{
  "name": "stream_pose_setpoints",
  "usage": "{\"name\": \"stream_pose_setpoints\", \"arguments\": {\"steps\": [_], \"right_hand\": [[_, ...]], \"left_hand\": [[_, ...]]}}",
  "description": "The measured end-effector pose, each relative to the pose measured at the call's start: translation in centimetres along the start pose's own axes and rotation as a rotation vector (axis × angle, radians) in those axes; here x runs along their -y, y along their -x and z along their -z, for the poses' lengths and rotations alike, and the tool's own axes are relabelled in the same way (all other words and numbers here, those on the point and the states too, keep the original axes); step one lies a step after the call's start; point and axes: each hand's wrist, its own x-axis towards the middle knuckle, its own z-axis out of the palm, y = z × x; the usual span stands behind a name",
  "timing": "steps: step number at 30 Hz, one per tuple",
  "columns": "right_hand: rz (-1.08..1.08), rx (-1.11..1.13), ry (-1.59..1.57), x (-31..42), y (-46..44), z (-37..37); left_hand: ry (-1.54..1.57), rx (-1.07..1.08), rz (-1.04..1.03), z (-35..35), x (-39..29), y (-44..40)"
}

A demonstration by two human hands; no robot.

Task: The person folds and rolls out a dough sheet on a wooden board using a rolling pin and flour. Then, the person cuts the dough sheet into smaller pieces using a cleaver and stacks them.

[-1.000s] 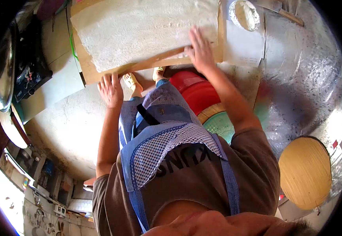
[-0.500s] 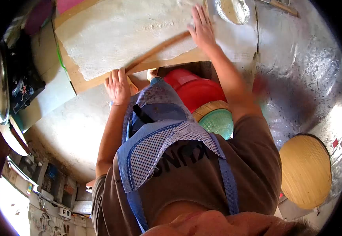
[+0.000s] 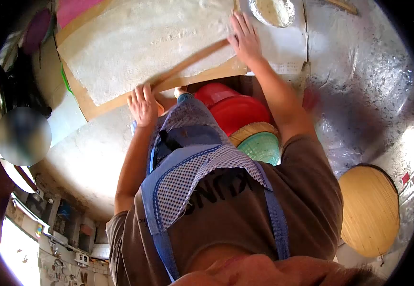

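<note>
A wide, pale sheet of dough [image 3: 145, 40] lies on a wooden board [image 3: 90, 108]. A thin brown rolling pin [image 3: 192, 62] rests slantwise across the sheet's near part. My left hand [image 3: 143, 106] is closed over the pin's near left end, its fingers bent and close together. My right hand [image 3: 246, 40] lies over the far right end with its fingers stretched out flat. Parts of both pin ends are hidden beneath my hands. Beyond my right hand is a whitish bowl [image 3: 292, 18] with pale, flour-like contents.
Red basins [image 3: 238, 112] and a green mesh basket [image 3: 262, 148] stand below the board's near edge. A round wooden disc [image 3: 371, 209] is at right, beside a shiny plastic-like surface [image 3: 345, 62]. A blurred grey round object [image 3: 23, 136] shows at left.
The view has shifted slightly. My hands and the rolling pin keep nearly the same place on the dough. The blurred grey round object has appeared at left.
</note>
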Motion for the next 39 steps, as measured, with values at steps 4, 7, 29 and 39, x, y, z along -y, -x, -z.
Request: {"name": "stream_pose_setpoints", "arguments": {"steps": [4, 7, 29, 39], "right_hand": [[-0.024, 0.049, 0.000, -0.2, 7.4, 1.5], [-0.014, 0.076, -0.032, -1.0, 6.3, 1.8], [0.090, -0.097, -0.162, -0.1, 0.7, 1.8], [0.075, -0.394, -0.190, 2.8, -11.3, -2.3]], "left_hand": [[0.025, 0.127, 0.033, -0.5, -0.4, 2.7], [-0.059, 0.017, 0.001, -0.2, 0.1, 0.5], [0.024, -0.027, -0.210, 2.0, 7.2, -9.1], [-0.095, -0.026, -0.158, 0.5, 16.9, -20.2]]}}
